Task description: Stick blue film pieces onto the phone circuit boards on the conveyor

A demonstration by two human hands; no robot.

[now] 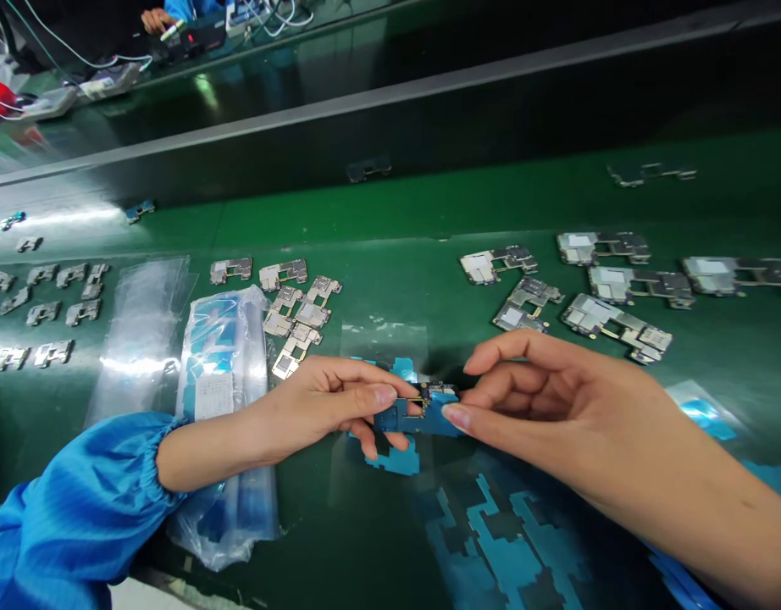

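left hand [343, 398] grips a slim blue-and-black circuit board [438, 414], right hand [552, 400] pinching its right end, probably to steady it

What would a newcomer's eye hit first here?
Probably the two hands at center: the left hand and right hand pinching a blue-faced circuit board between them. Next, bright blue cut-out shapes just below, and a clear plastic bag with a white label, beside the left forearm.
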